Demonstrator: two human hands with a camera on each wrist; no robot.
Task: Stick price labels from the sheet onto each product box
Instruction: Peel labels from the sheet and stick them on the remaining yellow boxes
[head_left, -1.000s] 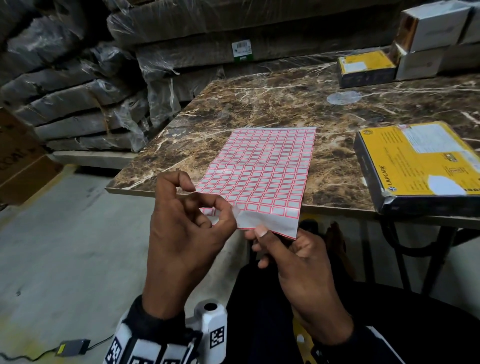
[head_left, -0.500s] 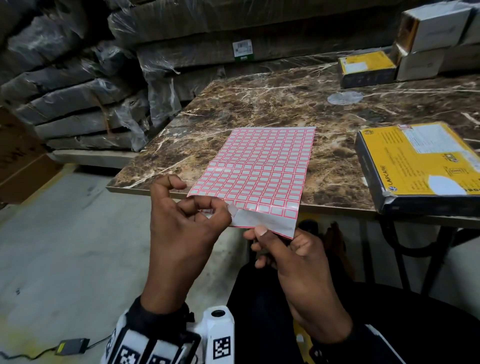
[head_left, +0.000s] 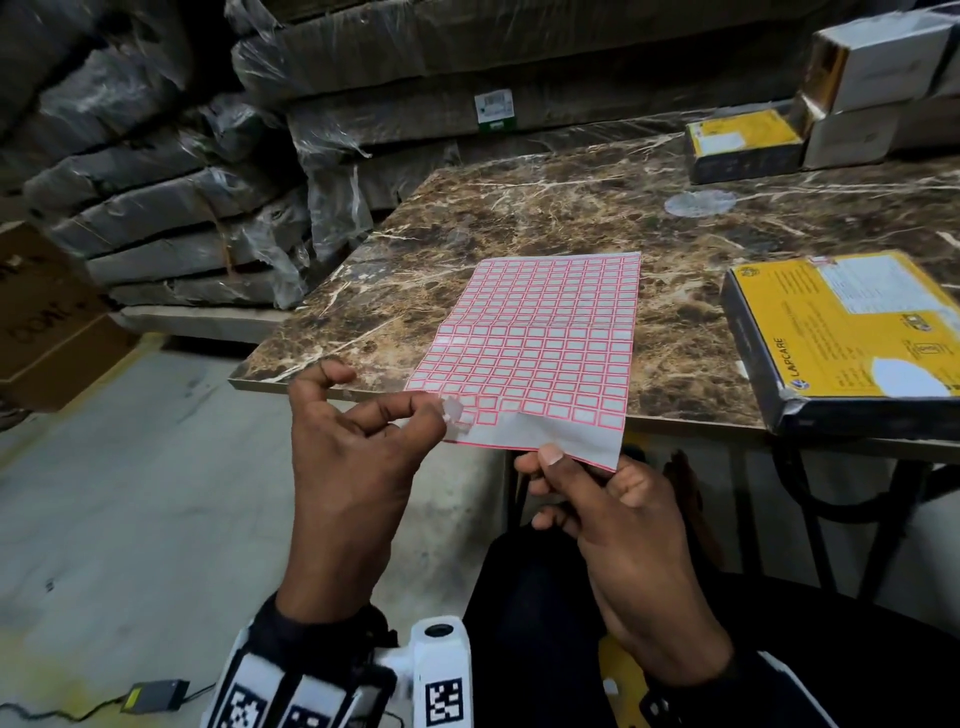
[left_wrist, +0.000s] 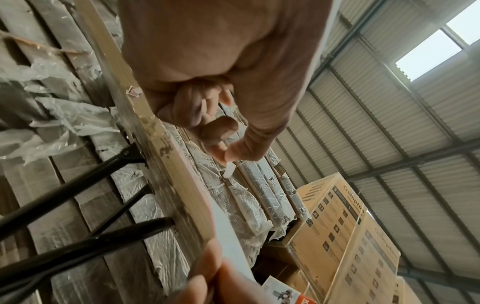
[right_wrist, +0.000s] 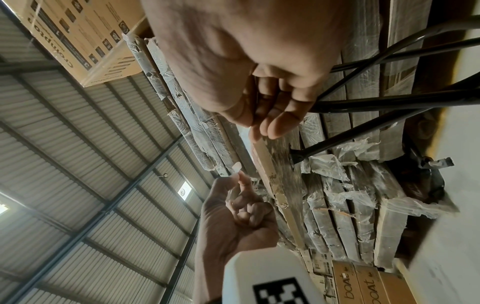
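Observation:
A sheet of red-bordered price labels (head_left: 540, 353) lies on the marble table (head_left: 519, 218), its near edge hanging past the table's front. My right hand (head_left: 551, 463) pinches that near edge between thumb and fingers. My left hand (head_left: 437, 415) pinches one small peeled label (head_left: 453, 410) at the sheet's near left corner. The left wrist view shows this label (left_wrist: 230, 170) sticking out from the thumb and forefinger; the right wrist view shows the label (right_wrist: 237, 166) too. A large yellow product box (head_left: 852, 332) lies flat to the right of the sheet.
A smaller yellow box (head_left: 743, 143) and stacked white boxes (head_left: 878, 62) sit at the table's far right. A round clear patch (head_left: 700, 202) lies on the marble. Plastic-wrapped stacks (head_left: 171, 218) stand to the left, and the table's black legs (left_wrist: 78, 185) are below.
My left hand has drawn up and slightly left from the sheet's near corner, and a peeled label now shows at its fingertips. The right hand keeps its hold on the sheet.

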